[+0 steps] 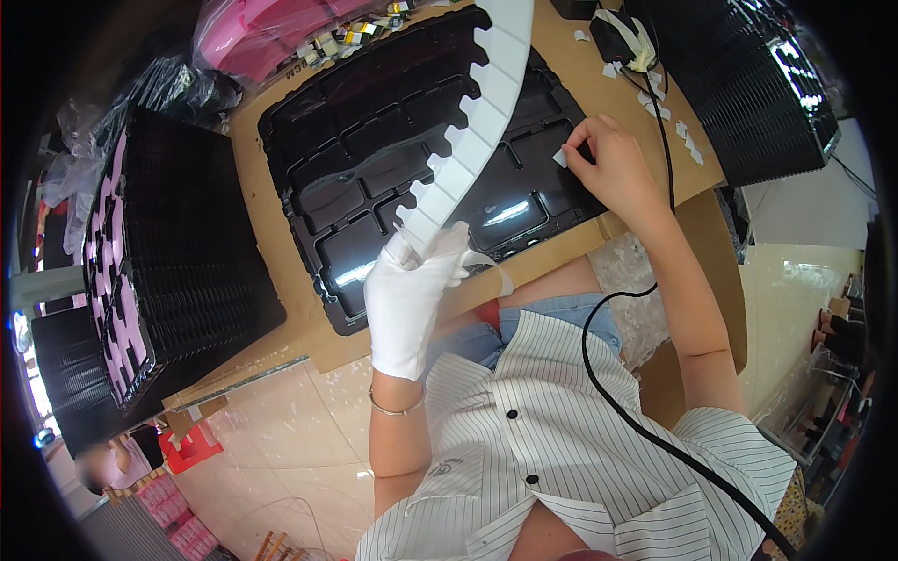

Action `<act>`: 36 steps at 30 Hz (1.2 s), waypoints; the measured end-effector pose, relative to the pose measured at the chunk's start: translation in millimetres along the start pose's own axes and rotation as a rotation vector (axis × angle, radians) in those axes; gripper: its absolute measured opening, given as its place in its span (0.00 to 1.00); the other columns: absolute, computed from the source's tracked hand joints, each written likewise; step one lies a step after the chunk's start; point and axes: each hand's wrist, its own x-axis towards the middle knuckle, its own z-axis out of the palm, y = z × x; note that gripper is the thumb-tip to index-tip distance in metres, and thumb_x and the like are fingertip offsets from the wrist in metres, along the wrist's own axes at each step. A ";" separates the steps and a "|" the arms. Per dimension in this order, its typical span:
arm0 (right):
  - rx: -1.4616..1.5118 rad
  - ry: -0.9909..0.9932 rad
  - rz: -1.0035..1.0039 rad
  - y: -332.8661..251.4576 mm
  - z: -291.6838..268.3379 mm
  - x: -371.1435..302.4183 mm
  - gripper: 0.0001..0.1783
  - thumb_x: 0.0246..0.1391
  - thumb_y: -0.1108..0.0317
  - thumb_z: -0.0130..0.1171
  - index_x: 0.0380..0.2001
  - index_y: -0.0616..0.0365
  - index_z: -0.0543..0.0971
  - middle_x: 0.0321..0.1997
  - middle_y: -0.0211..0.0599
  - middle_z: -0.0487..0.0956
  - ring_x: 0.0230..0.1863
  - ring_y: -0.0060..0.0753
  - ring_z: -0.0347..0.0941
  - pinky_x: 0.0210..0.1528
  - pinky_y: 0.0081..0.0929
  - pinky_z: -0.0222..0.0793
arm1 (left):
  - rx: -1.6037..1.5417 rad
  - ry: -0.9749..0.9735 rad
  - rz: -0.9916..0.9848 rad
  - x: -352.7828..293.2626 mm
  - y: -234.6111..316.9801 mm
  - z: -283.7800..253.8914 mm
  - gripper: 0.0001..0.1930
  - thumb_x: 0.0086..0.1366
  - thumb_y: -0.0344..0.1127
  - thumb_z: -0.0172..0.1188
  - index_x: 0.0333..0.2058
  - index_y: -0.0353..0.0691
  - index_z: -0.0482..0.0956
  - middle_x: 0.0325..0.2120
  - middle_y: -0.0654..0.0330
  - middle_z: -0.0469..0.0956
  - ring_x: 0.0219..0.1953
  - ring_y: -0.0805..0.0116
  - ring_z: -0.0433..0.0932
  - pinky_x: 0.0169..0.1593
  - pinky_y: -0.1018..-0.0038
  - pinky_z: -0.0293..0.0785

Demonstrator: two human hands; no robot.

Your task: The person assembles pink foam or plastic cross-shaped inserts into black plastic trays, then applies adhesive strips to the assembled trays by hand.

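My left hand (404, 304), in a white glove, is closed round the lower end of a long white strip (486, 122) with a row of notches along one edge. The strip rises over a black plastic tray (360, 136) divided into shallow compartments. A thin pale loop (503, 273) hangs beside the gloved fingers; what it belongs to is unclear. Bare and pinched together, my right hand (613, 166) holds a small white piece (560, 158) at the tray's right side. Whether that piece touches the tray cannot be told.
Under the tray lies cardboard (245, 140). Tall stacks of black trays stand at left (192, 224) and right (734, 84). White scraps (687, 140) and a black cable (666, 131) lie on the right side. Pink material (248, 37) and small coloured items (360, 35) sit at the back.
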 end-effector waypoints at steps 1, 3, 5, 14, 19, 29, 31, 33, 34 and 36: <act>-0.001 0.002 0.001 -4.0 1.0 -0.3 0.09 0.47 0.70 0.66 0.25 0.61 0.76 0.23 0.36 0.67 0.22 0.32 0.63 0.27 0.31 0.61 | -0.004 0.001 -0.001 -0.4 1.4 -0.3 0.10 0.58 0.30 0.68 0.36 0.31 0.80 0.24 0.63 0.79 0.23 0.81 0.73 0.30 0.85 0.69; -0.038 0.019 0.099 -12.1 2.2 -1.8 0.10 0.46 0.70 0.65 0.23 0.63 0.74 0.30 0.47 0.74 0.33 0.50 0.73 0.36 0.40 0.69 | -0.009 0.000 -0.001 0.0 1.8 -3.3 0.10 0.58 0.30 0.68 0.36 0.31 0.80 0.24 0.63 0.79 0.23 0.81 0.73 0.30 0.85 0.69; -0.043 0.031 0.098 -10.0 2.8 -2.8 0.10 0.47 0.71 0.65 0.23 0.63 0.74 0.30 0.47 0.74 0.32 0.51 0.73 0.36 0.40 0.69 | 0.039 -0.059 -0.034 1.0 -3.4 -7.9 0.15 0.60 0.30 0.65 0.46 0.33 0.79 0.32 0.63 0.81 0.29 0.81 0.77 0.33 0.85 0.72; 0.007 0.069 0.022 -4.3 6.5 -8.2 0.07 0.49 0.72 0.63 0.26 0.62 0.75 0.27 0.43 0.71 0.29 0.44 0.69 0.33 0.36 0.66 | -0.004 -0.011 0.000 0.2 -4.1 -3.8 0.11 0.59 0.31 0.68 0.37 0.31 0.79 0.26 0.62 0.80 0.25 0.81 0.75 0.31 0.85 0.71; -0.166 0.143 -0.094 -1.7 9.8 -13.1 0.07 0.50 0.71 0.63 0.28 0.60 0.75 0.30 0.45 0.73 0.35 0.49 0.72 0.39 0.37 0.69 | 0.043 0.003 0.012 -0.6 -4.4 2.2 0.11 0.60 0.32 0.67 0.38 0.32 0.80 0.27 0.64 0.80 0.26 0.82 0.75 0.33 0.85 0.71; 0.997 0.678 0.462 117.7 -80.9 -134.3 0.08 0.62 0.65 0.55 0.35 0.59 0.73 0.33 0.27 0.70 0.34 0.21 0.64 0.35 0.20 0.59 | 0.208 -0.044 0.067 1.8 -19.7 -4.0 0.10 0.63 0.33 0.64 0.40 0.34 0.80 0.31 0.65 0.81 0.30 0.84 0.76 0.36 0.84 0.73; 0.289 0.746 0.596 186.7 -71.6 -195.6 0.10 0.61 0.64 0.56 0.31 0.58 0.71 0.31 0.28 0.71 0.33 0.24 0.65 0.37 0.23 0.62 | 0.220 -0.056 0.086 -2.3 -18.4 -2.9 0.10 0.61 0.32 0.64 0.39 0.34 0.80 0.33 0.64 0.81 0.30 0.82 0.77 0.36 0.83 0.73; -0.042 0.320 0.825 279.7 -53.2 -282.7 0.16 0.56 0.58 0.62 0.35 0.62 0.74 0.40 0.38 0.77 0.44 0.34 0.72 0.46 0.28 0.68 | 0.227 -0.179 0.288 -7.4 -18.7 -6.6 0.10 0.59 0.32 0.65 0.39 0.35 0.81 0.33 0.61 0.82 0.31 0.78 0.78 0.37 0.81 0.74; -0.425 -0.262 0.881 328.4 -48.8 -336.4 0.20 0.54 0.55 0.63 0.40 0.61 0.75 0.46 0.43 0.77 0.50 0.37 0.73 0.49 0.30 0.68 | 0.420 -0.202 0.430 -6.5 -17.9 0.8 0.12 0.58 0.34 0.66 0.40 0.37 0.81 0.32 0.58 0.82 0.30 0.70 0.80 0.37 0.78 0.75; -0.754 -0.709 0.942 300.5 -23.6 -351.8 0.26 0.50 0.51 0.63 0.47 0.59 0.77 0.50 0.51 0.78 0.54 0.45 0.74 0.52 0.36 0.70 | 0.765 -0.390 0.616 -17.6 7.1 -7.5 0.20 0.53 0.44 0.69 0.42 0.40 0.81 0.38 0.54 0.80 0.42 0.57 0.78 0.46 0.69 0.73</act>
